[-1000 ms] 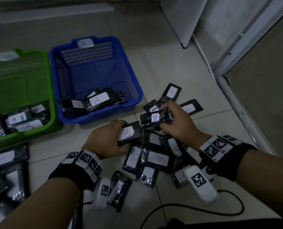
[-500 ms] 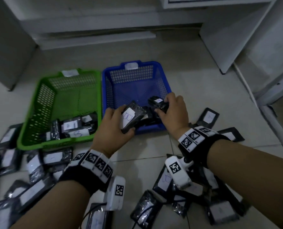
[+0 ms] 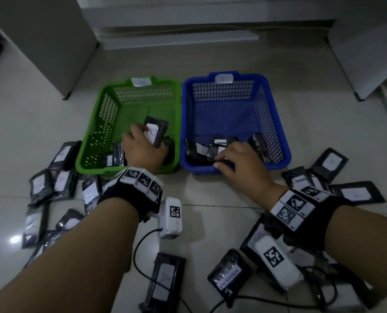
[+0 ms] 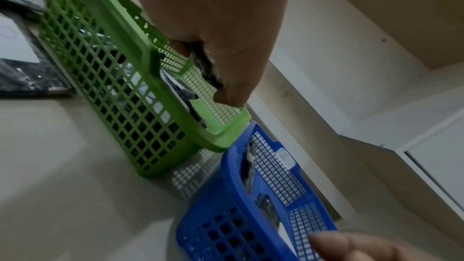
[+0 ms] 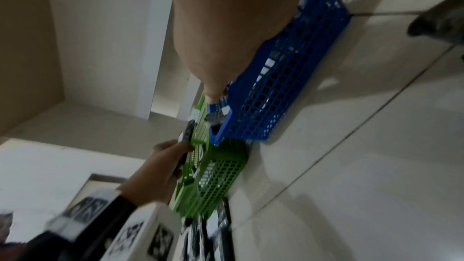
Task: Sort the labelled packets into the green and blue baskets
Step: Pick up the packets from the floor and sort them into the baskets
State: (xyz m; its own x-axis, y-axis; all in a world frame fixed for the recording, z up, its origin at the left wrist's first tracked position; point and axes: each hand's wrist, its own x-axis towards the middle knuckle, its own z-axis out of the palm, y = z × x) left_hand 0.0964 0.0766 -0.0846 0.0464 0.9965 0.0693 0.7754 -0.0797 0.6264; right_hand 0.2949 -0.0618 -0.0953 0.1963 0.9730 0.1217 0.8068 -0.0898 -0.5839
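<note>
My left hand (image 3: 150, 137) is over the green basket (image 3: 97, 123) and pinches a black packet (image 3: 157, 132) with a white label marked B. The left wrist view shows that packet (image 4: 207, 66) edge-on between thumb and fingers, above the green basket's rim (image 4: 150, 61). At the near rim of the blue basket (image 3: 278, 123), my right hand (image 3: 220, 161) has its fingers curled round a dark packet (image 3: 226, 164). Its label is hidden. Both baskets hold several labelled packets at their near ends.
Loose black packets lie on the tiled floor to the left (image 3: 52, 184), to the right (image 3: 350, 193) and close to me (image 3: 165, 283). A black cable (image 3: 140, 256) runs across the near floor. White furniture stands at the back left (image 3: 41, 41) and right (image 3: 368, 53).
Both hands lifted packets from the floor pile and carried them to the baskets. The left hand moved left, over the green basket. The right hand dropped to the blue basket's near rim.
</note>
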